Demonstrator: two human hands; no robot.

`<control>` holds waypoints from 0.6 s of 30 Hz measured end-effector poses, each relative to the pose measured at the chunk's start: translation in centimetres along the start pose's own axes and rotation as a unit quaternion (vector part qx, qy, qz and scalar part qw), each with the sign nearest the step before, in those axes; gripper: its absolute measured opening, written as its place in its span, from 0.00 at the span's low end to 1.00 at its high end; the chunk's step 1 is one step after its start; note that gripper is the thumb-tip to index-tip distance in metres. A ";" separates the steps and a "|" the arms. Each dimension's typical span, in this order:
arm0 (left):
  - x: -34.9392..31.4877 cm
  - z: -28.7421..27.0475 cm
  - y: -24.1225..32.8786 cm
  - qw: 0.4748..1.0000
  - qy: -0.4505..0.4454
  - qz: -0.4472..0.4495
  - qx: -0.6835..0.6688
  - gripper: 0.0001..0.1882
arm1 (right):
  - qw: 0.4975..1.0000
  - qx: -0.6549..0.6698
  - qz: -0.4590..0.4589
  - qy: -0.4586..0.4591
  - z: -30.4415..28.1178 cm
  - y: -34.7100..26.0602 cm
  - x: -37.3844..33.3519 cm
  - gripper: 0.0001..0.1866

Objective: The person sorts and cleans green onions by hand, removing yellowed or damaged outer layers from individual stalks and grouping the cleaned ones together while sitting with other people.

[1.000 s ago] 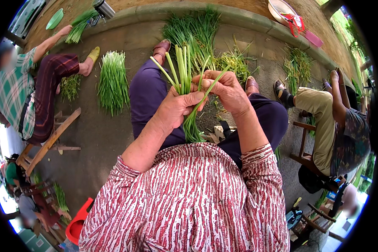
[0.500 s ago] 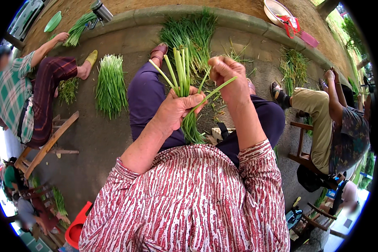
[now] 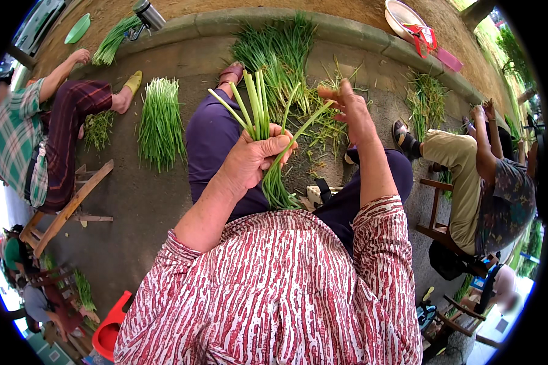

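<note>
My left hand (image 3: 254, 157) is closed round a small bunch of garlic chives (image 3: 259, 109) in front of my lap. Their pale, thick ends point up and away from me, while the green leaves droop below the fist. One stalk leans out to the right, toward my right hand (image 3: 354, 112). That hand is raised with its fingers apart, near the stalk's tip, and nothing shows in it. A large heap of untrimmed chives (image 3: 274, 52) lies on the ground beyond my feet. Loose trimmed bits (image 3: 332, 128) are scattered beneath my right hand.
A neat pile of chives (image 3: 161, 125) stands to my left. Beside it, a person in a checked shirt (image 3: 21, 121) sits near a wooden stool (image 3: 73, 207). At right, another seated person (image 3: 505, 194) works by a heap of trimmings (image 3: 426, 100). A curb (image 3: 347, 39) runs across the far side.
My right hand has moved right and a little up, away from the bunch, and its fingers have spread. My left hand keeps its grip almost in the same spot.
</note>
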State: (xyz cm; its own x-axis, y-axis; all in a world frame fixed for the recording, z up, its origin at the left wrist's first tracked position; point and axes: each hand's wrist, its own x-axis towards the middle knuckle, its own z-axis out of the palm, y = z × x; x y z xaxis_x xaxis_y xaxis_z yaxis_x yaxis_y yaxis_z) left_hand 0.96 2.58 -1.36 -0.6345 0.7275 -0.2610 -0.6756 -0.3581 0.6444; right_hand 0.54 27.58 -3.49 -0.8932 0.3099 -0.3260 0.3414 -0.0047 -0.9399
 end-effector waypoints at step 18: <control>-0.2 0.9 -0.5 0.998 0.010 -0.010 0.057 0.10 | 0.959 0.007 -0.229 -0.167 2.0 -6.2 -3.4 0.07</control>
State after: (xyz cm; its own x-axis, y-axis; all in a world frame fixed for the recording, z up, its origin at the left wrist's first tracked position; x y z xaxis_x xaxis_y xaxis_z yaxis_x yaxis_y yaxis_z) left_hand 1.75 3.17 -0.96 -0.6302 0.7209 -0.2882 -0.6413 -0.2741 0.7167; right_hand 0.85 24.66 3.20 -0.9932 -0.0398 0.1097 -0.1115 0.0450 -0.9928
